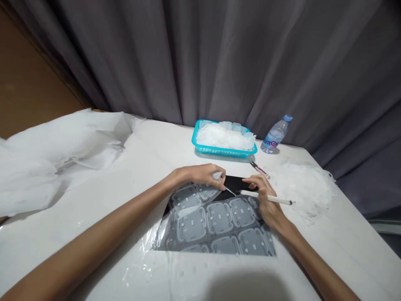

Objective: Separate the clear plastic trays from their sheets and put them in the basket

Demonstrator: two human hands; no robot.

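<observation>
A sheet of translucent plastic [191, 223] with rounded-square panels, small holes and studs lies on a black mat [233, 182], which shows dark through it. My left hand [205, 174] is closed at the sheet's far edge, pinching a whitish plastic scrap [216, 176]; a thin strip runs from its fingertips toward the right. My right hand [268, 202] grips a slim white pen-like tool [277, 199], its dark tip pointing left, close to the strip's end. Some fingers of the right hand stretch out above the tool.
A turquoise basket [225, 151] heaped with translucent white pieces stands at the back, beside a water bottle [276, 136]. A small pointed hand tool [259, 169] lies before them. Clear plastic scraps [303, 188] are piled right; white sheeting [62, 154] covers the table's [103, 234] left side.
</observation>
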